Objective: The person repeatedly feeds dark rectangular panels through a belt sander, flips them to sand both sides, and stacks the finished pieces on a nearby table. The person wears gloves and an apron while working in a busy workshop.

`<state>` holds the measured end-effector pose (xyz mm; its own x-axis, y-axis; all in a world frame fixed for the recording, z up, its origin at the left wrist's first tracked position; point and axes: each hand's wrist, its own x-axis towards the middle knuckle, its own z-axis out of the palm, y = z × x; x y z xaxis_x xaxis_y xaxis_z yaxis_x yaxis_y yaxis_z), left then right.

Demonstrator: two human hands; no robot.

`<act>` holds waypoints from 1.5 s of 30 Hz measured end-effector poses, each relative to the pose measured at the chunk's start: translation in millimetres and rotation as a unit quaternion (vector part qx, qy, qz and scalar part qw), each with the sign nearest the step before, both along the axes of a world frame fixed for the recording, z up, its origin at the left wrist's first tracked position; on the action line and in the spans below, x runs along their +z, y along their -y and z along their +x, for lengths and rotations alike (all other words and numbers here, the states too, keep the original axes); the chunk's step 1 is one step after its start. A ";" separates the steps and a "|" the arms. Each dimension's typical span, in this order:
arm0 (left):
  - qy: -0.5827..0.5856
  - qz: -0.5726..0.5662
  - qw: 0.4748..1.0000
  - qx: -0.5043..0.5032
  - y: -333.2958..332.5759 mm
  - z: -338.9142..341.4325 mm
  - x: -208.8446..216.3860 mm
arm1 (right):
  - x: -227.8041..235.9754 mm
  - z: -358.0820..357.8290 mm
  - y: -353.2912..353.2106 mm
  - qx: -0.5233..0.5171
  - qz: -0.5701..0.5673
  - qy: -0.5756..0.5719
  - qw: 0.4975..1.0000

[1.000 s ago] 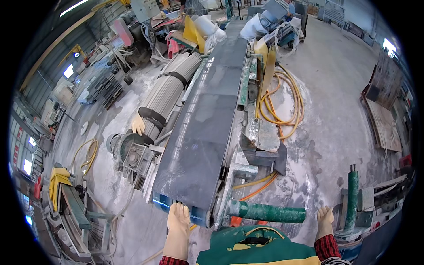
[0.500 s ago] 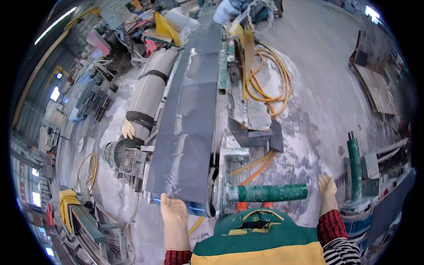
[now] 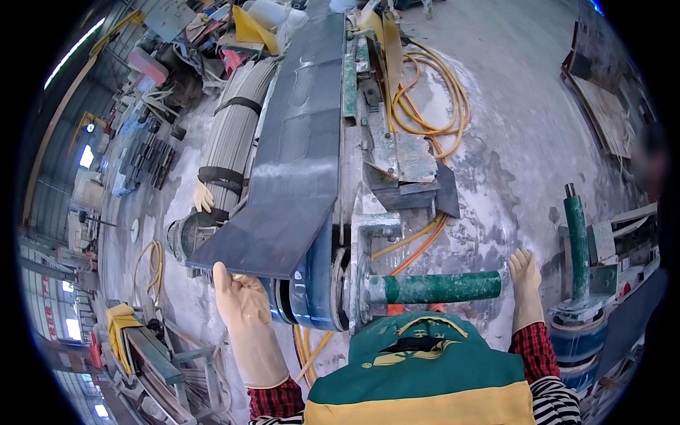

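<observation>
At the dark slab [image 3: 273, 237], the left hand [image 3: 248, 301] is gripping the near edge, thumb raised, fingers curled; the right hand [image 3: 525, 280] is pointing forward, loosely open, empty.

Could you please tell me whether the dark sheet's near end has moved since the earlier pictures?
Yes: the dark sheet's near end has swung left toward the motor, baring the right side of the blue roller.

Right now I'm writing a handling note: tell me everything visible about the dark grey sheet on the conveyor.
The dark grey sheet looks thin and smooth with wet-looking, shiny patches; its material is uncertain. It lies along the conveyor, its near end angled leftward, leaving part of the blue roller exposed. The left hand touches its near edge.
</observation>
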<state>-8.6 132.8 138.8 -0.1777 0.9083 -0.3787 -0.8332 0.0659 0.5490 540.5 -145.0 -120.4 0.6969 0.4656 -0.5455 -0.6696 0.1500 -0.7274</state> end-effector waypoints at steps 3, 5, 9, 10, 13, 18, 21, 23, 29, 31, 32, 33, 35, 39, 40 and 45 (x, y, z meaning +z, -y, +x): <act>-0.027 0.029 0.995 -0.092 -6.1 -12.3 -7.8 | 15.6 -5.5 -10.8 -0.011 -0.009 0.002 1.000; -0.033 0.006 0.993 -0.115 -8.7 -11.0 -12.6 | 22.4 -4.0 -10.7 -0.017 -0.016 0.009 1.000; -0.007 -0.046 0.995 -0.086 -14.1 -4.4 -16.2 | 23.1 4.8 -5.6 -0.025 -0.025 0.010 0.999; 0.003 -0.034 0.996 -0.087 -14.2 -5.2 -18.4 | 23.0 6.7 -4.9 -0.027 -0.028 0.010 0.999; -0.071 -0.113 0.991 -0.024 -11.0 22.9 7.1 | 27.1 3.1 -11.1 -0.026 -0.045 0.030 0.998; -0.225 -0.053 0.972 -0.045 -11.6 -8.9 -26.3 | 37.3 -1.0 -31.5 0.006 -0.045 0.027 0.999; -0.167 -0.053 0.982 -0.069 -2.5 -16.0 -34.3 | 46.3 -5.6 -46.6 0.026 -0.033 0.029 0.999; -0.118 -0.028 0.988 -0.091 1.5 -17.6 -38.8 | 49.6 -7.2 -55.4 0.036 -0.026 0.029 0.999; -0.039 -0.013 0.996 -0.075 18.1 -14.9 -38.4 | 73.2 -30.3 -84.5 0.060 -0.031 0.043 0.997; -0.003 -0.049 0.996 -0.069 21.7 -11.6 -30.7 | 75.1 -44.3 -92.7 0.101 -0.009 0.044 0.994; -0.028 -0.054 0.995 -0.073 22.4 -16.4 -38.1 | 76.4 -54.9 -98.8 0.123 0.002 0.041 0.992; -0.054 -0.060 0.994 -0.075 24.5 -24.9 -52.6 | 89.4 -78.4 -114.5 0.154 -0.032 0.030 0.987; -0.047 -0.047 0.995 -0.070 27.9 -28.0 -61.7 | 118.5 -129.9 -144.6 0.246 -0.068 0.013 0.967; -0.034 -0.009 0.996 -0.076 38.0 -21.0 -51.2 | 141.8 -206.7 -174.3 0.424 -0.038 -0.015 0.905; -0.020 -0.010 0.997 -0.074 45.4 -17.1 -40.3 | 145.4 -221.3 -177.9 0.470 -0.023 -0.023 0.882; -0.105 0.010 0.990 -0.090 74.9 -45.0 -49.6 | 170.9 -278.9 -191.1 0.565 0.049 -0.132 0.813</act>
<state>-53.7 58.0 89.2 -0.0859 0.9396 -0.3314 -0.6758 0.1894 0.7123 261.6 46.1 50.5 -0.3414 0.7769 -0.5290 -0.5504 -0.6215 -0.5575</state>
